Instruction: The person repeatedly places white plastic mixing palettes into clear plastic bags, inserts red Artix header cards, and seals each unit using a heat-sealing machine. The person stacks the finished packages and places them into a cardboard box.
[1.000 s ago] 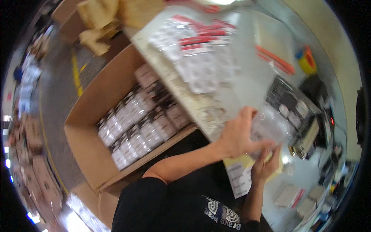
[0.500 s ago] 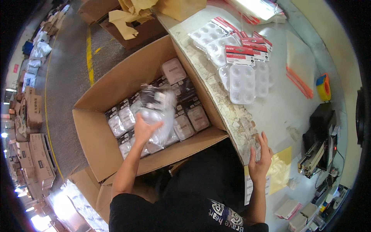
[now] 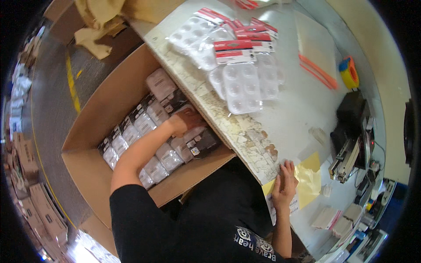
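Observation:
My left hand [image 3: 187, 120] reaches down into an open cardboard box [image 3: 87, 164], by the wall next to the table. Its fingers are bent among the packs, mostly hidden, so its grip cannot be made out. Rows of clear-wrapped white plastic packs [image 3: 154, 170] with black header cards fill the box bottom. One pinkish-looking pack [image 3: 161, 84] lies at the far corner. My right hand [image 3: 285, 186] rests on the table edge, fingers extended and holding nothing, over a yellow sheet [image 3: 310, 168] and a white label sheet [image 3: 293, 202].
Bagged white paint palettes [image 3: 242, 87] with red header cards overlap on the table [image 3: 289, 118]. Beyond them are clear plastic bags [image 3: 313, 48] with orange edges, a yellow-and-blue tape roll [image 3: 349, 72] and a black device [image 3: 352, 131]. Torn brown paper [image 3: 94, 41] sticks up from another box.
My left hand has moved toward the box's table-side wall; the blurred clear pack it held is no longer seen lifted. My right hand has settled lower onto the table edge. The view has shifted.

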Demonstrator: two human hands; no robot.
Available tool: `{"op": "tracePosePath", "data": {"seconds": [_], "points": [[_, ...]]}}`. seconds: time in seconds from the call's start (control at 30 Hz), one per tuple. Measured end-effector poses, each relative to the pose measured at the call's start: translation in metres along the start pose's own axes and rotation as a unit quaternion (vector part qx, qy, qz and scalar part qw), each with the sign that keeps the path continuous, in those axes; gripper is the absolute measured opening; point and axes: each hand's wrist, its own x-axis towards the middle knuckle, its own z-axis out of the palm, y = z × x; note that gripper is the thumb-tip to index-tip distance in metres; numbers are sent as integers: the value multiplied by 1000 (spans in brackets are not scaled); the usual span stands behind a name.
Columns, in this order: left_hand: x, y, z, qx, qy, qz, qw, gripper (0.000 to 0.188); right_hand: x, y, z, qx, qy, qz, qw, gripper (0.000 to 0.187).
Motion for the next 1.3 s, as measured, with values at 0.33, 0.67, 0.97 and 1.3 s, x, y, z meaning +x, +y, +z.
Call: {"op": "tracePosePath", "data": {"seconds": [0.33,0.67,0.97,1.3], "points": [[-4,73,-93,3,181,-217,959,28,0,6,-2,19,50,-31,998,41],[146,125,-175,111,185,-38,976,48,-34,10,-30,90,98,-8,991,52],[227,41,-180,333,157,175,913,40,-374,-85,1,-8,340,726,597,38],[202,340,-165,-85,188,384,900,24,-531,-270,301,348,139,924,77,70]]}}
